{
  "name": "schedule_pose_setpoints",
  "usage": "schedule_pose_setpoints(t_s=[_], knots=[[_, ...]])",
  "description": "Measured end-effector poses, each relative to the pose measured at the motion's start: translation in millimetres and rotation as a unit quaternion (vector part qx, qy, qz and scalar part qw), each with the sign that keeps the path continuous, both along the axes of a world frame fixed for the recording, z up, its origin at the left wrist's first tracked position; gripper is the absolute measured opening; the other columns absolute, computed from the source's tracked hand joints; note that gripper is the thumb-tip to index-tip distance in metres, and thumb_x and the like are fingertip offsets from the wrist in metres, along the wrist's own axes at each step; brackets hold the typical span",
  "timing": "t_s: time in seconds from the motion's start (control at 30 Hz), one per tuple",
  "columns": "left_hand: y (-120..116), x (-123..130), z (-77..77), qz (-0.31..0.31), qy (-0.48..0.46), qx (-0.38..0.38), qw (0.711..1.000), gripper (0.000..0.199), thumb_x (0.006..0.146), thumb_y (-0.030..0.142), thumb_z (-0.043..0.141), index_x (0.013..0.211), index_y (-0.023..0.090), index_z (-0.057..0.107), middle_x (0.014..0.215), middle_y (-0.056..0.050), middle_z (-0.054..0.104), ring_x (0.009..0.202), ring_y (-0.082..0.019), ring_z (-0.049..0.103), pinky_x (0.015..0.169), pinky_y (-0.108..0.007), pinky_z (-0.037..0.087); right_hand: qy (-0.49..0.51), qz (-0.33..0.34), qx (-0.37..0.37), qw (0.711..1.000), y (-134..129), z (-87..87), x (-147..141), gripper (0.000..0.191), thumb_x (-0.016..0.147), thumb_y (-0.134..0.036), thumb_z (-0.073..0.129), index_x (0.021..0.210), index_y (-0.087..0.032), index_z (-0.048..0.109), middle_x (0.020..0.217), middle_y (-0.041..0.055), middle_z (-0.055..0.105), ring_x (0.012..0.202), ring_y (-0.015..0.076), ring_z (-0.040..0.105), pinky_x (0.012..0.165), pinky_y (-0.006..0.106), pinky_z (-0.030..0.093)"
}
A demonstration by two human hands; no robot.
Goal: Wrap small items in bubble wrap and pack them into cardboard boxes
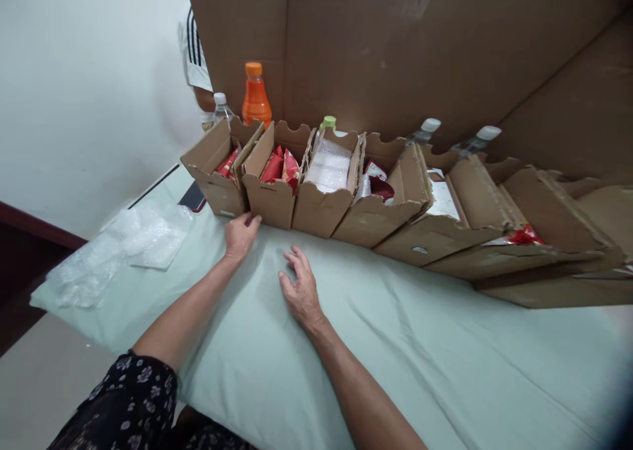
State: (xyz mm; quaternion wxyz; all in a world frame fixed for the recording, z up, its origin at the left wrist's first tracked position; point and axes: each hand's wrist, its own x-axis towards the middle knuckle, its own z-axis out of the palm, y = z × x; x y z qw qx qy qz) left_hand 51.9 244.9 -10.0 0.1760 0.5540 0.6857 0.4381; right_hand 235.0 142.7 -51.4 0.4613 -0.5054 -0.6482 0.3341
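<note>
Spreading over the left end of the pale green cloth (356, 371), the bubble wrap (133, 236) lies loose, apart from the boxes, probably so that it does not crowd them. The left hand (241, 236) reaches to the foot of the leftmost box (225, 194) and the second box (270, 203), fingertips low by their front edges, perhaps to steady or line them up; whether they grip anything, I cannot tell. The right hand (301, 288) is empty, fingers loosely spread and slightly bent above the cloth, in front of the row. The open-topped boxes stand side by side, seemingly so that each one's contents can be seen from above: red packets (280, 167) in the second, a bubble-wrapped item (329, 165) in the third. As for what is unclear, a dark flat object (192, 197) is partly covered by the leftmost box, and a striped sleeve (195, 48) is cut off by the cardboard panel (370, 41). The orange bottle (256, 101) shows only its upper part behind the row, and at the far right the last boxes overlap, their contents hard to make out.
</note>
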Motion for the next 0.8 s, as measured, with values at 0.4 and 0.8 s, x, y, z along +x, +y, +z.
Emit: schedule_pose_setpoints(t_s=[0.4, 0.8], knots=[[27.0, -108.3, 114.8, -0.108, 0.222, 0.193, 0.949, 0.032, 0.071, 0.013, 0.073, 0.102, 0.018, 0.076, 0.145, -0.011, 0.06, 0.155, -0.044, 0.026, 0.129, -0.066, 0.01, 0.03, 0.002, -0.002, 1.0, 4.2, 1.9, 0.6, 0.026, 0.088, -0.025, 0.059, 0.109, -0.022, 0.073, 0.148, 0.0142, 0.059, 0.134, 0.027, 0.06, 0.113, 0.046, 0.05], [-75.6, -61.0, 144.9, -0.276, 0.252, 0.166, 0.912, 0.013, 0.073, 0.022, 0.07, 0.062, 0.028, 0.068, 0.063, -0.001, 0.063, 0.083, -0.03, 0.064, 0.122, -0.075, 0.016, 0.111, -0.049, -0.007, 0.993, 3.9, 10.4, 10.2, 0.027, 0.084, -0.038, 0.06, 0.098, -0.021, 0.075, 0.136, 0.0156, 0.067, 0.106, 0.0244, 0.071, 0.091, 0.041, 0.06]])
